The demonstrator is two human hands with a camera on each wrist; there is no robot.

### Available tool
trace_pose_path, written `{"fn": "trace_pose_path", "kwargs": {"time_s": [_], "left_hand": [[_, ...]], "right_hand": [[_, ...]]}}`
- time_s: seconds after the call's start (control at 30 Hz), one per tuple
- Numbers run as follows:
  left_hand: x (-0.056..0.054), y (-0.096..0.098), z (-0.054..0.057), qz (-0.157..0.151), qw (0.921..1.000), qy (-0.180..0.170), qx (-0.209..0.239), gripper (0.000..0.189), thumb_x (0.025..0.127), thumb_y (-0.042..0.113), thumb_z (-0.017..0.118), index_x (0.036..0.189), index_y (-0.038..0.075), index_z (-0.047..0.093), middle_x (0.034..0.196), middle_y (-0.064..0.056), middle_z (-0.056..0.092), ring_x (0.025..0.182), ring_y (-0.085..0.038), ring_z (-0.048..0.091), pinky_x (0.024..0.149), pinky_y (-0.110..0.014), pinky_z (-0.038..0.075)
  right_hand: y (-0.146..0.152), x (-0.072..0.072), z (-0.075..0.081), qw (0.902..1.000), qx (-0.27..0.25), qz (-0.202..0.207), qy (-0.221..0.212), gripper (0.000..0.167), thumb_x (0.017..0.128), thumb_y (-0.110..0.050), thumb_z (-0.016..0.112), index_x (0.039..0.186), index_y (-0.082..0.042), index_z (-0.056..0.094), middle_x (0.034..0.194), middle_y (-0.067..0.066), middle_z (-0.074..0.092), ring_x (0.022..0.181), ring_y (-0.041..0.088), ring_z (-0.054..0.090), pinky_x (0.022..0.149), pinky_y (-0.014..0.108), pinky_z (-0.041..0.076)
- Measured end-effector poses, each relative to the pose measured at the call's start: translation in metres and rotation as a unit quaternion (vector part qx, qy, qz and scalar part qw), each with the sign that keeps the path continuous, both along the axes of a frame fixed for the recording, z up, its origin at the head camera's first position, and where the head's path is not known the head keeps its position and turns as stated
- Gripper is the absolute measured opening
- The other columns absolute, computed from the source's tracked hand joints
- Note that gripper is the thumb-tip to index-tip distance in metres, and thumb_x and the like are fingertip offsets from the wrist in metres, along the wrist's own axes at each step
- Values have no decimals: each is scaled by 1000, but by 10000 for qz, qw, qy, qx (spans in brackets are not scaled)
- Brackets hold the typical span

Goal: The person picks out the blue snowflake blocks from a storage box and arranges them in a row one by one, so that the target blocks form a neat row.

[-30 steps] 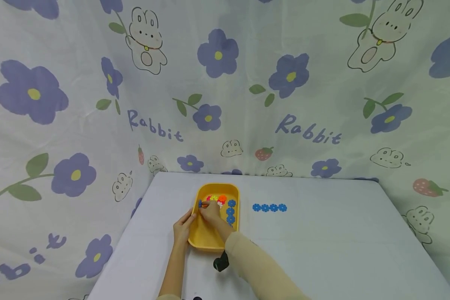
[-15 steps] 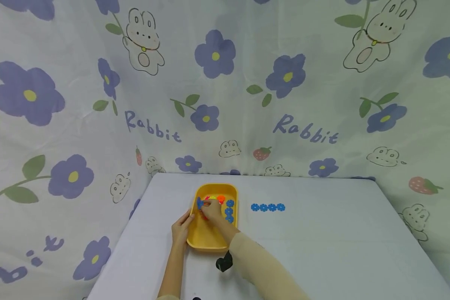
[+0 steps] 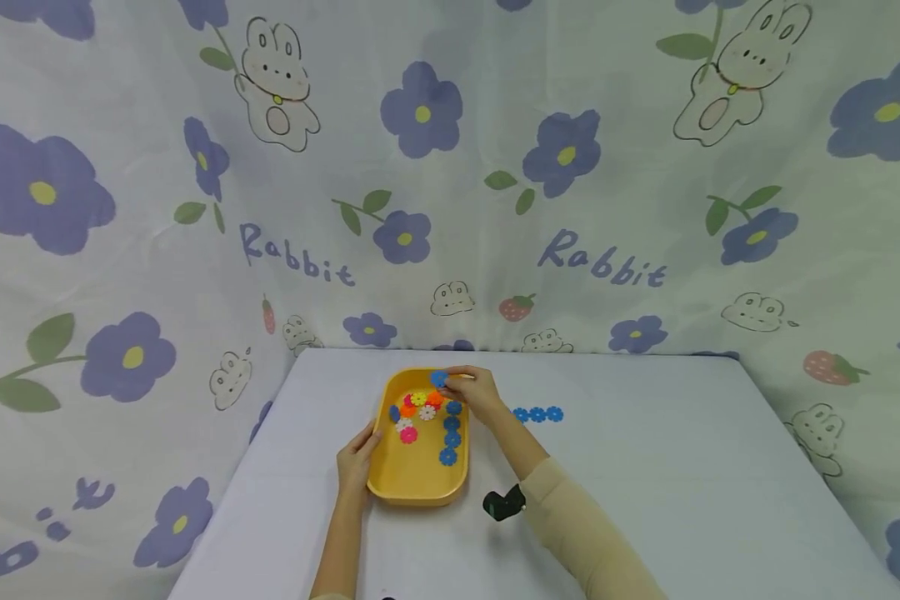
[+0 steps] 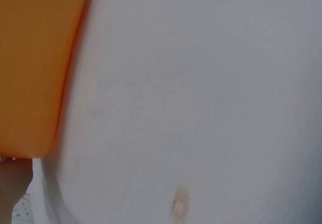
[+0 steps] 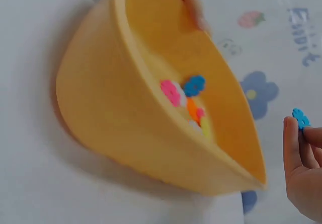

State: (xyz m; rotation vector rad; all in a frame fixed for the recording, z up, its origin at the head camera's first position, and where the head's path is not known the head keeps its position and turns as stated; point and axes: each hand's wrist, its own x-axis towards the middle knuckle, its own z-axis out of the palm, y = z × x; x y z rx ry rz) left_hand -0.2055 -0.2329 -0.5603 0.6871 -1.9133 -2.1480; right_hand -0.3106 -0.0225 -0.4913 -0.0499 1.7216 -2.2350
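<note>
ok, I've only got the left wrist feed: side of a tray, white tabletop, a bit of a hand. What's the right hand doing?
Observer: The right hand is pinching a blue flower-shaped disc.
Operator: Can't see into the tray. Any more blues inside?
Observer: Yes, a line of four blue discs along its right side in the head view.
Operator: Anything on the tabletop to the right of it?
Observer: A row of blue discs; three show, and the right forearm may be hiding more.
</note>
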Motion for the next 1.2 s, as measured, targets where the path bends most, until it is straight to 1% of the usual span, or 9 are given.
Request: {"fn": "trace_pose_path", "kwargs": {"time_s": [0.03,0.1,0.23,0.47,0.63,0.77,0.93,1.17,1.2], "left_hand": [[0,0,0,1,10000,11,9,46,90,19,64,131,2,53,138,-14,48,128,-22,44,97,-19,44],[0,-1,-1,11,10000,30,20,47,90,19,65,131,1,53,138,-14,48,128,-21,45,97,-20,44],[-1,-2,-3,51,9999,13,87,48,88,21,68,130,2,54,137,-13,50,128,-22,44,92,-15,46],[-1,-1,-3,91,9998,63,139,46,89,17,66,130,2,54,136,-12,50,128,-22,44,89,-12,47],[-1,0,-2,114,9998,135,114,45,89,17,66,129,0,54,135,-12,50,129,-26,43,87,-10,47],[-1,0,-3,60,9999,111,83,45,89,17,65,130,1,53,137,-13,49,130,-25,42,87,-10,46],[-1,-1,-3,47,9999,87,45,45,89,17,65,130,2,53,137,-13,49,130,-23,42,90,-11,45],[-1,-1,-3,14,9999,102,18,46,89,18,65,130,0,53,138,-13,48,131,-25,41,95,-16,44],[-1,-1,-3,17,10000,79,34,46,89,18,65,130,1,53,138,-13,48,131,-23,41,96,-16,43]], "right_hand": [[7,0,2,10000,-2,-65,7,30,88,7,59,118,11,58,94,23,67,75,20,70,78,33,57],[22,-3,1,9995,34,-274,119,29,87,7,59,116,11,59,94,22,68,73,17,70,74,30,58],[57,-6,0,9984,92,-542,156,32,88,6,58,119,13,56,90,17,68,72,15,69,74,28,58],[124,-6,-4,9959,210,-743,467,34,89,5,58,118,20,51,85,9,68,72,12,69,74,25,58],[172,-5,-16,9916,719,-963,483,36,91,2,57,120,21,49,84,5,67,71,9,68,73,23,58],[203,-1,-30,9861,1254,-1044,305,36,91,3,56,121,21,48,89,7,66,73,9,68,73,23,57],[227,3,-45,9805,1637,-1058,243,36,90,4,56,121,22,48,99,15,66,77,11,68,76,26,58],[233,9,-56,9716,2134,-1016,138,32,89,5,57,115,22,53,95,19,68,73,12,68,72,26,58],[232,9,-57,9708,2177,-1000,109,31,88,4,58,115,21,54,95,20,68,72,12,68,71,25,58]]}}
